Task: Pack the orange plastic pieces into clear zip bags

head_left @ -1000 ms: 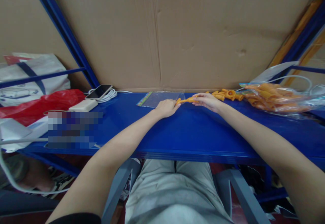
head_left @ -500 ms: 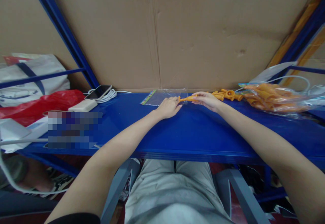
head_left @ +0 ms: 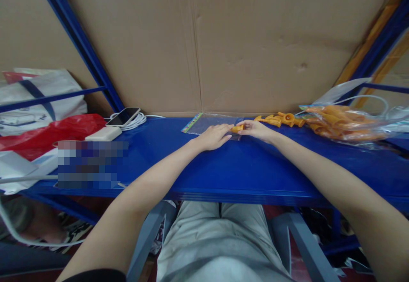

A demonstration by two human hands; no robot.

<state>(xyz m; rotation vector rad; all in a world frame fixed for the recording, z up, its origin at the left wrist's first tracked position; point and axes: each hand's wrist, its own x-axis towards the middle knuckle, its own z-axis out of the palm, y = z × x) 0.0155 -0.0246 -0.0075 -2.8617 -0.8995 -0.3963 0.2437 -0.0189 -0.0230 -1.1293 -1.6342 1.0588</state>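
A short length of an orange plastic part shows between my hands, low over the blue table. My right hand pinches its right end between thumb and fingers. My left hand is closed around its left end, and the fingers cover that end. Behind and under my left hand lies a flat clear plastic bag with a colourful printed strip on its left edge. Several loose orange plastic parts lie just beyond my right hand.
At the right is a clear bag of orange parts. A phone rests on a coiled white cable, near a red plastic bag and white adapters. A cardboard wall stands behind the blue table.
My right hand has moved slightly left and down, closer to my left hand. The ridged length of the orange part is now hidden. The flat clear bag has shifted a little right.
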